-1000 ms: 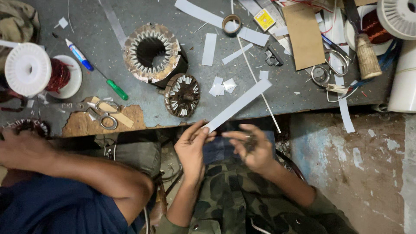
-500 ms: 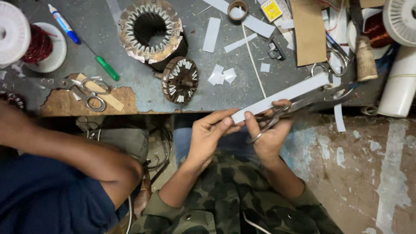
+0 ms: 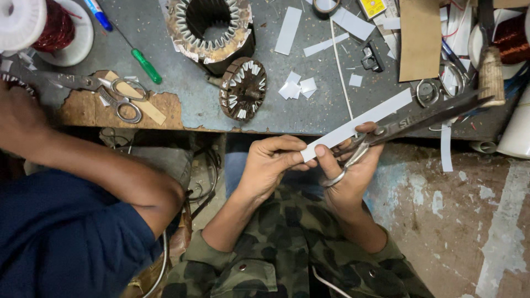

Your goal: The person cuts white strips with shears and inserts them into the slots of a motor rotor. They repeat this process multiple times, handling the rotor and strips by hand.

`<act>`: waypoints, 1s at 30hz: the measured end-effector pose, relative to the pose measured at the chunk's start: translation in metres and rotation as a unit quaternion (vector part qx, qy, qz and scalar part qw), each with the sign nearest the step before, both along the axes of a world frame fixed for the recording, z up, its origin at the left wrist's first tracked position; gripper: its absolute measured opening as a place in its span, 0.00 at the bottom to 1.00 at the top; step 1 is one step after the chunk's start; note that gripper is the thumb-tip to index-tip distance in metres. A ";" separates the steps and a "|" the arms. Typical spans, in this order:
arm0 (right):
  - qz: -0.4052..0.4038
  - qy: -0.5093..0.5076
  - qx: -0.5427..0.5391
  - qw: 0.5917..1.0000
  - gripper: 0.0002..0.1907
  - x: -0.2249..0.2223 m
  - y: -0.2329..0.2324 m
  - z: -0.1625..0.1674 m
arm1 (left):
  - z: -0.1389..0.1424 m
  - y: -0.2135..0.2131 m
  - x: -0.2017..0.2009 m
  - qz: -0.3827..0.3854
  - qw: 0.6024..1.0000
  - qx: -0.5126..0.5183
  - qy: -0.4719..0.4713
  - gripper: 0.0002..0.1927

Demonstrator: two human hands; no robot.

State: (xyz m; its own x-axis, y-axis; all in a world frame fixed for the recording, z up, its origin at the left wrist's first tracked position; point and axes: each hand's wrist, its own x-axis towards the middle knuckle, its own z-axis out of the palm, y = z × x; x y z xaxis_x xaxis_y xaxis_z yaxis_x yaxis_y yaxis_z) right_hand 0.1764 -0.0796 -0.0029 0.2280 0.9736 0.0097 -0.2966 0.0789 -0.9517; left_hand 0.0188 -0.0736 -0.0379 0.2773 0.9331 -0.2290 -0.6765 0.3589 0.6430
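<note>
Pinching the white paper strip (image 3: 359,122) in the left hand (image 3: 270,165), gripping large scissors (image 3: 408,122) in the right hand (image 3: 348,176), just off the workbench (image 3: 182,105) front edge.

Our left hand (image 3: 271,163) pinches the near end of a white strip (image 3: 359,124); our right hand (image 3: 349,171) holds scissors (image 3: 411,120), blades lying along the strip, below the bench (image 3: 193,94).
</note>
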 end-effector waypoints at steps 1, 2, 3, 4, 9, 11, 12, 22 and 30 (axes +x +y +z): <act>0.003 -0.003 0.002 1.000 0.35 -0.001 -0.001 0.000 | -0.001 0.000 0.000 -0.002 1.000 -0.004 0.000 0.09; 0.006 -0.006 0.006 1.000 0.35 -0.001 -0.002 0.000 | -0.002 0.000 0.000 -0.004 1.000 -0.006 0.000 0.08; 0.008 -0.009 0.009 1.000 0.35 -0.002 -0.003 -0.001 | -0.003 0.001 0.000 -0.004 1.000 -0.002 -0.006 0.08; 0.008 0.003 0.008 1.000 0.35 -0.002 -0.003 -0.002 | -0.002 0.001 0.000 -0.004 1.000 0.002 -0.012 0.08; -0.007 0.012 0.011 1.000 0.34 -0.003 -0.004 -0.011 | 0.009 0.004 -0.002 -0.008 0.999 -0.033 -0.025 0.11; -0.023 -0.014 0.018 0.999 0.35 -0.004 -0.004 -0.017 | 0.015 0.003 -0.004 -0.009 0.997 -0.068 -0.037 0.14; -0.031 -0.026 0.021 0.999 0.36 -0.005 -0.004 -0.020 | 0.017 0.003 -0.001 0.014 0.999 -0.043 -0.011 0.17; 0.025 -0.047 -0.004 0.999 0.42 0.022 -0.006 -0.061 | 0.004 0.002 0.033 0.148 0.969 -0.030 0.197 0.12; 0.399 -0.339 -0.198 0.829 0.58 0.082 -0.055 -0.072 | 0.004 0.026 0.012 0.142 0.960 -0.042 0.238 0.13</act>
